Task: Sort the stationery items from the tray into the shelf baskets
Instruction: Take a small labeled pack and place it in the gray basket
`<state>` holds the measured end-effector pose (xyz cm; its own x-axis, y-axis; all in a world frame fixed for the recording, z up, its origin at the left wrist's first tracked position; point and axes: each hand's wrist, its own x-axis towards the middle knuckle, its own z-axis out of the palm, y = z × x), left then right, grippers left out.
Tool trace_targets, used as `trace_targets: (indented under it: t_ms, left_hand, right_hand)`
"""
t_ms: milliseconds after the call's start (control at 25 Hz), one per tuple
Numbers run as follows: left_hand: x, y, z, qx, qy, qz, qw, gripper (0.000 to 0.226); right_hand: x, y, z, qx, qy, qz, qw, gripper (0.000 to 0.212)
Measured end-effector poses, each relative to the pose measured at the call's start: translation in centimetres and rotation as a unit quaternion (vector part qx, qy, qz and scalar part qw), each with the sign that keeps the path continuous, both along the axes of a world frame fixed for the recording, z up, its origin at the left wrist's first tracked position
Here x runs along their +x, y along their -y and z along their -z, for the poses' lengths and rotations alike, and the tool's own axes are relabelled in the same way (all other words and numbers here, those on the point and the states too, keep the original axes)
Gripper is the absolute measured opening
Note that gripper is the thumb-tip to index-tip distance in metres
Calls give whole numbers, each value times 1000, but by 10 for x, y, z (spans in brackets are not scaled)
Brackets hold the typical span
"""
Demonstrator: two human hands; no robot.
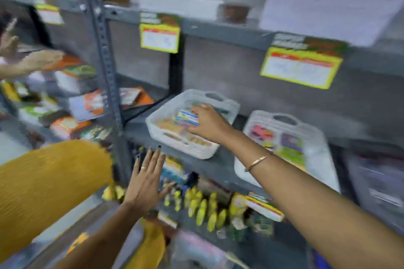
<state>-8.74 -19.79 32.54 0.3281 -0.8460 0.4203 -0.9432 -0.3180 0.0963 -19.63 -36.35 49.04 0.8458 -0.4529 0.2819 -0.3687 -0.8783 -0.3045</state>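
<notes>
The head view is blurred by motion. My right hand (208, 123) reaches over a white plastic basket (166, 135) on the grey middle shelf and grips a small blue-and-white box (187, 117) just above the packets lying inside it. A second white basket (317, 159) stands to the right and holds colourful packets. My left hand (147, 181) hovers lower down in front of the shelf edge, fingers spread, holding nothing. The tray is not in view.
A grey metal upright (105, 71) divides the shelving. Yellow price tags (160, 37) hang from the shelf above. Yellow bottles (203, 207) and packets crowd the lower shelf. Another person's hand (41, 59) reaches into books at the far left.
</notes>
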Motion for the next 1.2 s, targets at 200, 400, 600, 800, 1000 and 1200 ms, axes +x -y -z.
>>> trace_targets:
  t_ms: [200, 400, 600, 800, 1000, 1200]
  left_hand:
    - [-95, 103, -52, -52, 20, 164, 985, 88]
    - [-214, 155, -67, -43, 46, 276, 959, 80]
    - [-307, 179, -58, 37, 58, 331, 941, 79]
    - [-360, 195, -35, 109, 74, 373, 918, 74]
    - [-384, 212, -17, 125, 48, 349, 927, 96]
    - [-396, 225, 2, 164, 30, 313, 935, 102]
  right_hand:
    - [-143, 65, -34, -23, -33, 180, 983, 46]
    - [-288, 101, -30, -9, -71, 332, 941, 45]
    - [-391, 121, -13, 9, -112, 381, 918, 57]
    - [-463, 135, 17, 67, -144, 365, 917, 51]
    - [-489, 141, 61, 131, -195, 308, 922, 51]
    - [-491, 150, 83, 155, -215, 268, 926, 46]
